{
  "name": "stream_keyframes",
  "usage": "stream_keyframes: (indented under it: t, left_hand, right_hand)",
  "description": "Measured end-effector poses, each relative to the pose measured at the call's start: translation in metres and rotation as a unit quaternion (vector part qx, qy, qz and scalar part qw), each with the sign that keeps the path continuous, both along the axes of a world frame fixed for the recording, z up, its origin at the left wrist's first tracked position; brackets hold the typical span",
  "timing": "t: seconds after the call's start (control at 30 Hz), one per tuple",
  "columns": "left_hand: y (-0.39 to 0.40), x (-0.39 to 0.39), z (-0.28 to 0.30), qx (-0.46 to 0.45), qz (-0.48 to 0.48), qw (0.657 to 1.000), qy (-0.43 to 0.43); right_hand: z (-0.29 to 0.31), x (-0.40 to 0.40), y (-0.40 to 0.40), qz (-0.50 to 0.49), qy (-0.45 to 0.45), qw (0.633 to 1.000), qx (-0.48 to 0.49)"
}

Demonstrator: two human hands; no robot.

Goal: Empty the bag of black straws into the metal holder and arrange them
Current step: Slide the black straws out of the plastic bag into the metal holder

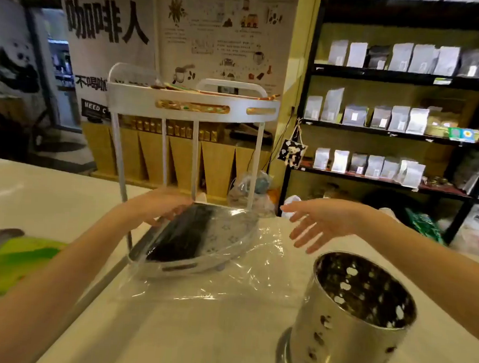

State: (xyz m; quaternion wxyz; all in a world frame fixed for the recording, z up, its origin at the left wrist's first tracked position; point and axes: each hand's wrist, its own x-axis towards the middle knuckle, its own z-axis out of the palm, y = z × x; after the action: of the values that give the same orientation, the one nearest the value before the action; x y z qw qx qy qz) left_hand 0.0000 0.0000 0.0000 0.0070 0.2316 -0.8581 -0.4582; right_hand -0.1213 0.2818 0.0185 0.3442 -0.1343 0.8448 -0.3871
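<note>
A clear plastic bag of black straws [182, 234] lies across the lower tray of a white two-tier rack, its loose end spread over the white table toward me. My left hand [161, 207] rests on the far left end of the bag, fingers curled on it. My right hand [317, 222] hovers open, fingers spread, above the table to the right of the bag and touches nothing. The perforated metal holder [350, 314] stands upright at the near right, with nothing visible inside it.
The white two-tier rack [192, 105] stands on the table behind the bag, its legs around it. A green object [12, 262] lies at the left edge. Black shelves with silver pouches [405, 118] fill the right background.
</note>
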Motion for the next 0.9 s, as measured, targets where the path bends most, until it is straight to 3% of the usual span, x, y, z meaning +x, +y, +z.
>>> stream_keyframes:
  t: [0.13, 0.27, 0.37, 0.53, 0.77, 0.9]
  left_hand:
    - [-0.011, -0.002, -0.027, 0.037, 0.063, 0.997, -0.013]
    - [-0.011, -0.003, -0.047, 0.011, 0.045, 0.998, -0.052]
    - [-0.014, -0.003, -0.056, 0.041, 0.041, 0.997, -0.056]
    - [-0.018, -0.004, -0.053, 0.183, 0.103, 0.978, -0.014]
    - [0.01, -0.005, -0.031, 0.334, 0.084, 0.938, 0.027]
    - [0.034, -0.008, -0.011, 0.423, 0.052, 0.904, 0.045]
  right_hand:
    - [-0.023, 0.003, -0.014, 0.017, -0.103, 0.994, -0.028]
    - [-0.041, 0.003, -0.025, 0.058, -0.121, 0.988, -0.077]
    - [-0.043, 0.001, -0.026, 0.057, -0.119, 0.984, -0.117]
    - [-0.032, -0.002, -0.022, 0.073, -0.092, 0.982, -0.15]
    - [0.021, -0.003, -0.017, 0.052, -0.015, 0.973, -0.223]
    - [0.06, 0.004, -0.009, 0.059, -0.01, 0.949, -0.308]
